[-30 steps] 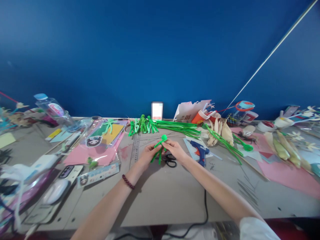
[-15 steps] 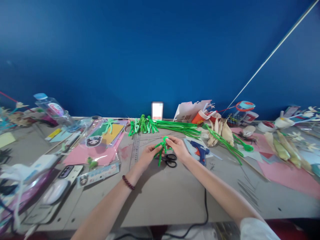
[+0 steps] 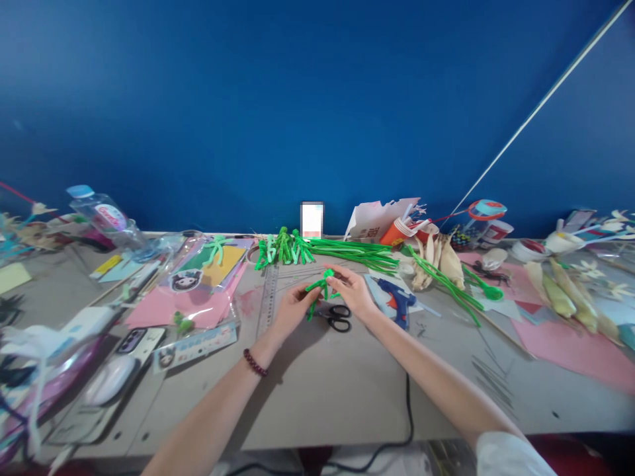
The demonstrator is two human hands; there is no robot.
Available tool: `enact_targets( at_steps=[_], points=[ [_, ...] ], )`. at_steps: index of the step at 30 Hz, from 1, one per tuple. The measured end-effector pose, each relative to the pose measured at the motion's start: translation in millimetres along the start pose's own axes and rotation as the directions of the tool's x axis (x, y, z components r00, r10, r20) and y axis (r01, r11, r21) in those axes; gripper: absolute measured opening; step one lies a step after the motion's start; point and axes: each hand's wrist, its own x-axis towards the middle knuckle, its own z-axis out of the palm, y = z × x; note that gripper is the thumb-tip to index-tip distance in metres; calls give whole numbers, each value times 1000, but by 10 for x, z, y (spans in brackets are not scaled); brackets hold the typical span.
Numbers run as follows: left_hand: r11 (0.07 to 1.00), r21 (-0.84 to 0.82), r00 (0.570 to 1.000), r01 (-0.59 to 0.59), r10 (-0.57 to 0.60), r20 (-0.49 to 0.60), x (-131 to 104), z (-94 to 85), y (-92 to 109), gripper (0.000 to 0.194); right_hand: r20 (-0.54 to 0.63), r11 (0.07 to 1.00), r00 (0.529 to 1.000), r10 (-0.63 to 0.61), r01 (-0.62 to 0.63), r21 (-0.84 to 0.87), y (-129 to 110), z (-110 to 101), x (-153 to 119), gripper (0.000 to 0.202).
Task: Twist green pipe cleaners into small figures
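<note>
Two bare forearms reach up from the lower edge over a grey table (image 3: pixel 317 396), slanting inward until the hands nearly meet just above the black scissors (image 3: pixel 339 318); between them is a small green fuzzy figure (image 3: pixel 325 281) with a rounded head and thin limbs. The left hand (image 3: pixel 294 305), reaching in from the left of the scissors, has its thumb and fingertips pinched on the figure's limbs, its other fingers curled; the right hand (image 3: pixel 351 291), above and to the right of the scissors, bends inward at the wrist, thumb and fingertips closed near the figure's head, the exact grip too small to tell. Beyond the scissors stand several green figures (image 3: pixel 284 246), beside a bundle of green stems (image 3: pixel 354 252); a blue glue gun (image 3: pixel 399 301) lies to the scissors' right, a clear ruler (image 3: pixel 268 297) to their left.
</note>
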Motion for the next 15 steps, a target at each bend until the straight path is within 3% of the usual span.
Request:
enact_targets(
  at_steps=[3,7,10,15],
  points=[
    [928,301,964,-222,255,-76,-20,-24,-23,20,16,995,998,-55,56,-88,1,-27,1,40],
    [648,621,817,-441,576,-22,-45,-90,-52,22,93,957,983,-156,174,-231,3,-77,23,36],
    [523,708,742,-475,670,3,-41,-121,-77,23,169,924,963,-211,253,-287,-26,-122,41,34],
    [448,734,703,-510,709,55,-33,-111,-104,21,268,839,917,-294,382,-386,-108,-194,61,26]
  ],
)
